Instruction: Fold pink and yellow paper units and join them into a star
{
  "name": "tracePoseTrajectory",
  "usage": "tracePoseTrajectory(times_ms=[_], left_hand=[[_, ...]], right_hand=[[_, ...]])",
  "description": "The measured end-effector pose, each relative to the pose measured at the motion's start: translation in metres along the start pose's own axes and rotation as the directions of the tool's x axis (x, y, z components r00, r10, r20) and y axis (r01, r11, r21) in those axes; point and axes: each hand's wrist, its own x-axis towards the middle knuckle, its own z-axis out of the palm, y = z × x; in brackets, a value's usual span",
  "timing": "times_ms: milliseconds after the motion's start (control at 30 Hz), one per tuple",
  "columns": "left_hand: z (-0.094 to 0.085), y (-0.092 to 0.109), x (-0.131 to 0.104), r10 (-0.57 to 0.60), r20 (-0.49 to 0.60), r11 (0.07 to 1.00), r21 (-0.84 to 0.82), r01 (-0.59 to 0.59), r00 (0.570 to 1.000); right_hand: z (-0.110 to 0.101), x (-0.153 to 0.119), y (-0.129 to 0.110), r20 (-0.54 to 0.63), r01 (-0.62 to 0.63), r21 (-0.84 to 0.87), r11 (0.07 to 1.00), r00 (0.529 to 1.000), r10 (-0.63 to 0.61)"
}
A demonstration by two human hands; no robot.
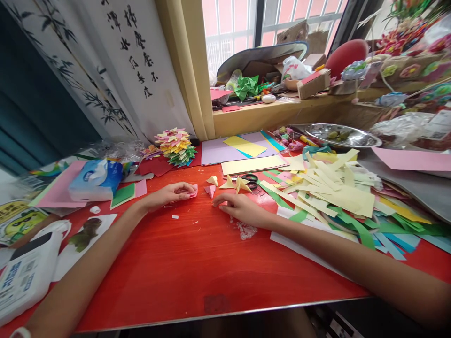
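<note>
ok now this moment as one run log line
left hand: holds small pink paper | right hand: empty, near yellow folded pieces

So the front of the red table (158, 277) is wide open between the forearms, but scissors (251, 178), folded paper pieces (234, 183) and heaped paper strips (327, 183) block the way beyond and right.

Left fingers (183, 189) hide most of the pink paper (193, 191); I see its edge only. White device (30, 272) cut off at left.
</note>
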Motion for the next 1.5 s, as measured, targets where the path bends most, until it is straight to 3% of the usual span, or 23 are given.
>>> tracePoseTrajectory(times_ms=[833, 1033, 1500], left_hand=[[0.0027, 0.0024, 0.0009, 0.029, -0.033, 0.999, 0.024, -0.028, 0.999], [0.0022, -0.0016, 0.0020, -0.055, -0.044, 0.998, -0.015, 0.054, 0.998], [0.0024, -0.0008, 0.0026, -0.040, -0.057, 0.999, -0.024, 0.039, 0.998]], right_hand=[[0.0006, 0.0003, -0.0008, -0.001, 0.015, -0.026, 1.000, 1.000, -0.015], [0.0011, 0.0000, -0.0003, 0.000, 0.016, -0.046, 0.999, 1.000, -0.016], [0.0018, -0.0003, -0.0019, 0.001, 0.018, -0.075, 0.997, 1.000, -0.018]])
